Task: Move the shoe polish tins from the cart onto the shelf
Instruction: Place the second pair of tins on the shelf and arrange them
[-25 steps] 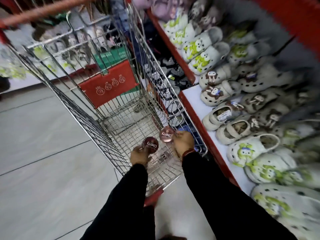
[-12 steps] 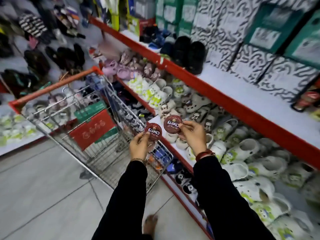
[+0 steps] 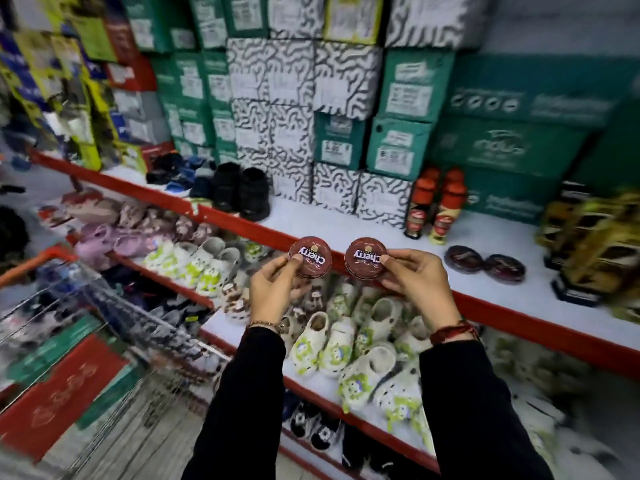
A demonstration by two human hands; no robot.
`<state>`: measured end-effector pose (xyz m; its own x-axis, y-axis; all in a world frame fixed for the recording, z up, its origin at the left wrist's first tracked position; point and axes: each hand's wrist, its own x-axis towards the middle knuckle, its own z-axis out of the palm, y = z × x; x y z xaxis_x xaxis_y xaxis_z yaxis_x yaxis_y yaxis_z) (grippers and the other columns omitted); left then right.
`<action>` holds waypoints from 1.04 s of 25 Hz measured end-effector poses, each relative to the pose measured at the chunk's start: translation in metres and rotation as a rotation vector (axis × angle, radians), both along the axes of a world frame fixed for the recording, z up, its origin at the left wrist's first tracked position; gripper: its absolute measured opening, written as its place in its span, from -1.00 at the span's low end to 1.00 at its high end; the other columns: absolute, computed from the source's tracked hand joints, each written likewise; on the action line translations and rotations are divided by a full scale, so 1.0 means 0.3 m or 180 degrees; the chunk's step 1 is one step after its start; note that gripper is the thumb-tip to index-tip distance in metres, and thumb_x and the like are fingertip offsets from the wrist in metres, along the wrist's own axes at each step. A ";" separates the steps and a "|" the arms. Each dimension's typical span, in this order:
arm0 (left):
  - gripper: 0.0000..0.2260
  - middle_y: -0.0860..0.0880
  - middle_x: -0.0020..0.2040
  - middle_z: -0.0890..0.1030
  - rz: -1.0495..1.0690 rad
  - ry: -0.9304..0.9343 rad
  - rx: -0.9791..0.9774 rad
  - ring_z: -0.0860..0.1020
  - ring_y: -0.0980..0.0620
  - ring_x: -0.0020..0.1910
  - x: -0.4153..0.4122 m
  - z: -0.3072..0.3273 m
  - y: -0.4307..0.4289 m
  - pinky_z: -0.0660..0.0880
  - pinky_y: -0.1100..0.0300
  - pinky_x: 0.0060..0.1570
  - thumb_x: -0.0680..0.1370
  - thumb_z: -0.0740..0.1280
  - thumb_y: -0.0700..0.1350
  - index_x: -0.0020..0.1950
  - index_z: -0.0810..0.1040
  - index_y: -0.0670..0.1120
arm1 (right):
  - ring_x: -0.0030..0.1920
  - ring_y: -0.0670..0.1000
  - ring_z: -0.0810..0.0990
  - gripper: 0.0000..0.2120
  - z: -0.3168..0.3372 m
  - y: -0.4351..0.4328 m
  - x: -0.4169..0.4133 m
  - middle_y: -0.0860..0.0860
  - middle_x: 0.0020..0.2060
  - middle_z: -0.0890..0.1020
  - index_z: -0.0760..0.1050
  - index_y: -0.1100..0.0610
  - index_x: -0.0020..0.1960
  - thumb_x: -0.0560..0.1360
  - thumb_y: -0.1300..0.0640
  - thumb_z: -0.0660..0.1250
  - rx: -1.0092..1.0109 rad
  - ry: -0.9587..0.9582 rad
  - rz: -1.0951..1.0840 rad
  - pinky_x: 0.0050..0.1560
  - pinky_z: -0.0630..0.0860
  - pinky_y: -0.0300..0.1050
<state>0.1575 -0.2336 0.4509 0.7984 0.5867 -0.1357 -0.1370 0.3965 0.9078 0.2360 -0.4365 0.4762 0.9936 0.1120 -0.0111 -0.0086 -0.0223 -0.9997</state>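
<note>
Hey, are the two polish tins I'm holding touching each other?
Apart. The head view shows the left tin in the left hand and the right tin in the right hand, with a clear gap between their rims.

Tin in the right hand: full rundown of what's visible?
The round, flat, dark-red shoe polish tin, metal by its look, shows its lid to the camera, with white "Cherry" lettering that reads upside down. The right hand pinches its right edge between thumb and fingers and holds it in the air before the red-edged white shelf. It touches nothing else.
</note>
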 end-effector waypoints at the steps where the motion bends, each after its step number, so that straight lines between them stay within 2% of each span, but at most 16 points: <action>1: -0.77 -0.22 -0.08 0.67 -0.0170 -0.0038 0.0066 0.67 -0.03 -0.32 0.041 0.023 -0.043 0.67 0.19 -0.33 0.52 0.42 -0.21 0.16 0.57 -0.22 | -0.18 0.07 0.68 -0.88 0.017 -0.061 0.014 0.19 -0.05 0.68 0.60 0.20 0.06 0.53 0.25 0.41 -0.0004 0.0002 -0.0132 -0.30 0.64 -0.30; 3: -0.78 -0.17 -0.13 0.67 -0.0452 -0.0090 0.0199 0.66 0.06 -0.42 0.120 0.063 -0.128 0.65 0.23 -0.36 0.52 0.42 -0.21 0.14 0.55 -0.21 | -0.31 -0.03 0.69 -0.92 0.040 -0.178 0.037 0.15 -0.11 0.68 0.60 0.18 0.02 0.53 0.26 0.41 -0.0040 -0.0026 -0.0362 -0.35 0.63 -0.32; 5: -0.79 -0.16 -0.16 0.65 -0.0694 -0.0092 0.0424 0.65 0.09 -0.42 0.201 0.090 -0.226 0.64 0.25 -0.36 0.50 0.44 -0.19 0.10 0.56 -0.19 | -0.41 -0.10 0.69 -0.95 0.055 -0.297 0.056 0.13 -0.19 0.69 0.62 0.20 -0.03 0.51 0.29 0.42 -0.0271 -0.0145 -0.0717 -0.38 0.62 -0.30; 7: -0.86 -0.18 -0.14 0.66 -0.0815 -0.0025 0.0806 0.65 0.06 -0.36 0.273 0.100 -0.317 0.64 0.21 -0.32 0.48 0.47 -0.15 0.01 0.59 -0.12 | -0.35 -0.02 0.70 -0.89 0.055 -0.403 0.079 0.18 -0.17 0.71 0.65 0.29 0.01 0.50 0.29 0.43 -0.0664 -0.0209 -0.1144 -0.27 0.67 -0.14; 10: -0.83 -0.08 -0.17 0.69 -0.0938 0.0206 0.1807 0.63 0.04 -0.25 0.359 0.099 -0.431 0.57 0.18 -0.11 0.43 0.51 -0.04 -0.03 0.65 -0.05 | -0.09 0.18 0.73 -0.85 0.051 -0.523 0.102 0.24 -0.07 0.74 0.66 0.28 0.02 0.48 0.25 0.44 -0.1346 -0.0201 -0.1510 0.05 0.68 0.14; 12: -0.71 0.02 -0.24 0.66 -0.1133 0.0374 0.2314 0.65 0.01 -0.17 0.395 0.091 -0.482 0.56 0.17 -0.02 0.42 0.50 0.00 0.08 0.65 -0.07 | 0.01 0.18 0.72 -0.85 0.047 -0.570 0.107 0.19 -0.06 0.75 0.71 0.22 -0.02 0.45 0.18 0.47 -0.1860 -0.0175 -0.1608 0.14 0.63 0.04; 14: -0.66 0.03 -0.20 0.65 -0.1296 0.0684 0.2738 0.65 -0.06 0.00 0.420 0.084 -0.509 0.53 0.09 0.14 0.42 0.47 0.06 0.14 0.60 -0.01 | 0.04 0.13 0.70 -0.87 0.045 -0.590 0.105 0.13 -0.06 0.77 0.74 0.17 -0.08 0.45 0.14 0.46 -0.2330 -0.0071 -0.1601 0.13 0.59 -0.09; 16: -0.72 0.04 -0.09 0.69 -0.1390 0.1089 0.3282 0.61 -0.06 0.12 0.444 0.080 -0.528 0.38 0.04 0.30 0.43 0.40 0.15 0.09 0.60 0.09 | 0.05 0.14 0.70 -0.86 0.047 -0.604 0.111 0.13 -0.04 0.76 0.75 0.18 -0.10 0.47 0.14 0.44 -0.2463 0.0077 -0.1562 0.12 0.57 -0.10; 19: -0.77 0.07 -0.01 0.71 -0.1523 0.1403 0.3893 0.59 -0.02 0.16 0.479 0.085 -0.528 0.17 -0.04 0.32 0.46 0.31 0.21 0.01 0.61 0.15 | 0.08 0.16 0.68 -0.83 0.048 -0.604 0.130 0.16 0.02 0.74 0.74 0.22 -0.04 0.50 0.18 0.39 -0.2540 0.0163 -0.1538 0.15 0.56 -0.10; 23: -0.79 0.10 0.08 0.69 -0.1838 0.1374 0.4268 0.56 -0.02 0.19 0.494 0.086 -0.519 0.20 -0.01 0.25 0.47 0.33 0.16 -0.01 0.67 0.12 | 0.04 0.20 0.70 -0.75 0.049 -0.589 0.131 0.18 0.07 0.71 0.65 0.15 0.13 0.45 0.18 0.44 -0.2553 0.0303 -0.1379 0.13 0.63 0.02; 26: -0.78 0.08 0.13 0.69 -0.2055 0.1190 0.4252 0.58 -0.03 0.21 0.501 0.079 -0.519 0.37 0.05 0.31 0.48 0.36 0.13 0.03 0.69 0.09 | -0.01 0.17 0.71 -0.71 0.051 -0.578 0.133 0.17 0.04 0.73 0.67 0.10 0.11 0.39 0.21 0.49 -0.2544 0.0271 -0.1339 0.08 0.64 0.00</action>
<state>0.3077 -0.3892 0.4745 0.9985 0.0161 -0.0522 0.0435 -0.8131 0.5805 0.2760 -0.6099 0.4916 0.9430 -0.3327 -0.0048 -0.2460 -0.6876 -0.6832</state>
